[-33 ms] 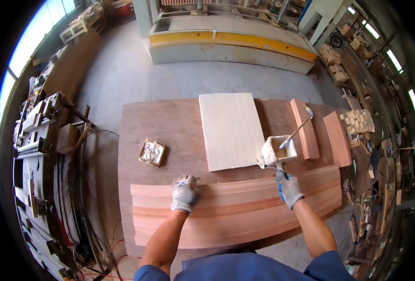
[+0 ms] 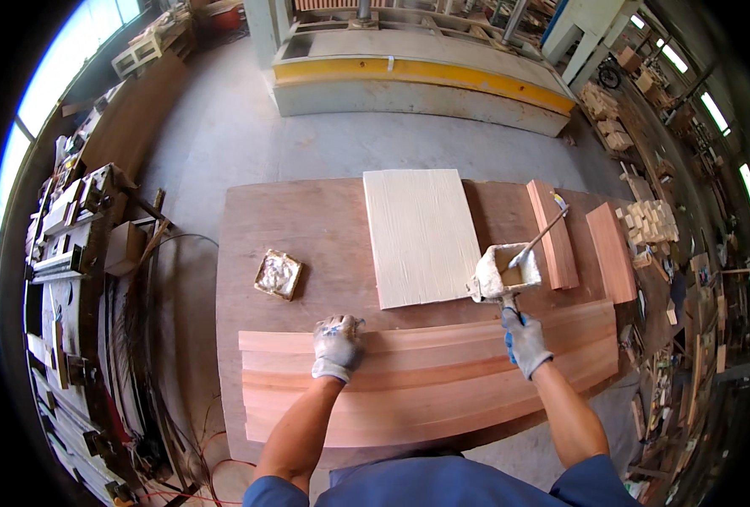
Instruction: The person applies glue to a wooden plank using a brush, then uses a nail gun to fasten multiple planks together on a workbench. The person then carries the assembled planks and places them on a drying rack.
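My right hand (image 2: 525, 344), in a grey and blue work glove, is closed round the handle of a square container (image 2: 487, 281) crusted with white paste, likely glue. A long-handled brush (image 2: 546, 231) leans in that container, its handle pointing up and right. The container hangs by the near right corner of a white-coated panel (image 2: 421, 237). My left hand (image 2: 339, 340), also gloved, is curled into a fist at the far edge of a row of pinkish wooden boards (image 2: 430, 380). What its fingers hold, if anything, is hidden.
A small square tray of white paste (image 2: 279, 275) sits left on the brown worktable (image 2: 307, 211). Two wooden blocks (image 2: 552, 245) stand on the right, near stacked offcuts (image 2: 648, 221). A machine with a yellow beam (image 2: 426, 76) stands beyond; a metal rack (image 2: 62, 270) lines the left.
The whole view has shifted very slightly. Both hands stay in place, and the container in my right hand has edged a little to the right.
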Demonstrator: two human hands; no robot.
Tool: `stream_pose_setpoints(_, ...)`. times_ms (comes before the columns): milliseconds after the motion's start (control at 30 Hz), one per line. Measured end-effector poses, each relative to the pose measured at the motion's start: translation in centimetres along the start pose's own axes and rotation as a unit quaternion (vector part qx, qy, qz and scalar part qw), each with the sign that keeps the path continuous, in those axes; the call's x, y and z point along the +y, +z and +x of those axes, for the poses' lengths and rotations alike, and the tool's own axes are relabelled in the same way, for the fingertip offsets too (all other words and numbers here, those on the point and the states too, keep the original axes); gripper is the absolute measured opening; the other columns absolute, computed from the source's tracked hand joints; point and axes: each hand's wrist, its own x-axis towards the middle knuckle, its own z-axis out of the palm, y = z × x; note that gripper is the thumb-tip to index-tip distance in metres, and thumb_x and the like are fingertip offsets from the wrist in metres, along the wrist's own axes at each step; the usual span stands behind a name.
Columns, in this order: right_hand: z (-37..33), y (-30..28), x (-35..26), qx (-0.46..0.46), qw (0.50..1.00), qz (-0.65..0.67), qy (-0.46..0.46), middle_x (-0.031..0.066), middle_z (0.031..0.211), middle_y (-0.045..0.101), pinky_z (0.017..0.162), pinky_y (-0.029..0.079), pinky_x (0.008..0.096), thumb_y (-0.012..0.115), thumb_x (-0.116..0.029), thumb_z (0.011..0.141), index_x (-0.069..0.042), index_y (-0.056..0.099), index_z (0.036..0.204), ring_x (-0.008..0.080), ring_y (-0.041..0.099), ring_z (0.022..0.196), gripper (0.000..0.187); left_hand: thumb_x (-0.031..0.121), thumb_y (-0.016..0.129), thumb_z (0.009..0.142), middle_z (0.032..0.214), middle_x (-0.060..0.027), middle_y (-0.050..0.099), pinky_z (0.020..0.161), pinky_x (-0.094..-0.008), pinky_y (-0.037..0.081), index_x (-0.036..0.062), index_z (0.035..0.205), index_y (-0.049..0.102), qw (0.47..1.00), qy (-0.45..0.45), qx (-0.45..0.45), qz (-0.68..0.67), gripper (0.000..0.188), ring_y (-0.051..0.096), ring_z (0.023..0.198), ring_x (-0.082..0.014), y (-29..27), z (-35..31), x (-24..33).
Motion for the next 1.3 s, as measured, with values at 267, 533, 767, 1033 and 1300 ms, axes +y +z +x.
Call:
stream_pose_setpoints(267,0.7,4.4,-5.5,-0.045,0.995,0.041,-0.078,-0.0055,0.057,0.044,0.035,0.028,0.0293,0.067,-0.047,0.103,-0.015,0.055,0.082,0.0078,0.037,0.04,0.041,0.028,0.064,0.098,0.09,-0.015,0.074,0.087,-0.0517,0.05,0.0097,0.084,0.071,1.0,0.01,0.021,-0.015,0.024,0.069,0.091,-0.0379,0.1,0.3,-0.2)
stream_pose_setpoints(533,5.5,11.5,-0.9,-0.048,0.993,-0.039,-0.104,-0.0008,0.061,0.049,0.043,0.036,0.0354,0.067,-0.043,0.103,-0.01,0.058,0.082,0.0113,0.045,0.049,0.041,0.027,0.067,0.097,0.087,-0.0149,0.073,0.085,-0.0503,0.05,0.0097,0.082,0.07,0.999,-0.011,0.027,-0.026,0.023,0.068,0.088,-0.036,-0.3,-0.4,0.1)
stream_pose_setpoints(767,25.1,17.1,-15.1,-0.018,0.983,-0.043,-0.178,0.0035,0.068,0.06,0.05,0.043,0.0456,0.073,-0.044,0.098,-0.002,0.064,0.086,0.0201,0.053,0.053,0.045,0.024,0.069,0.094,0.087,-0.0154,0.073,0.088,-0.0498,0.05,0.0093,0.081,0.07,0.999,0.003,0.023,-0.035,0.02,0.068,0.088,-0.0365,-0.7,0.3,0.8)
stream_pose_setpoints(1033,14.2,15.9,-13.7,-0.1,0.982,0.049,-0.154,-0.0078,0.064,0.048,0.045,0.038,0.0314,0.069,-0.055,0.101,-0.019,0.058,0.075,0.0078,0.044,0.052,0.046,0.025,0.067,0.094,0.085,-0.0129,0.073,0.089,-0.0502,0.05,0.0109,0.08,0.069,0.999,-0.008,0.031,-0.037,0.021,0.069,0.087,-0.0344,-0.7,0.3,0.4)
stream_pose_setpoints(1300,3.0,14.6,-2.7,-0.087,0.993,-0.027,-0.077,-0.0035,0.064,0.051,0.044,0.038,0.0307,0.067,-0.043,0.104,-0.011,0.058,0.083,0.0093,0.047,0.052,0.04,0.024,0.071,0.093,0.081,-0.0117,0.071,0.087,-0.0492,0.051,0.0106,0.079,0.068,0.998,-0.004,0.028,-0.056,0.02,0.069,0.084,-0.0336,-0.6,-0.1,0.6)
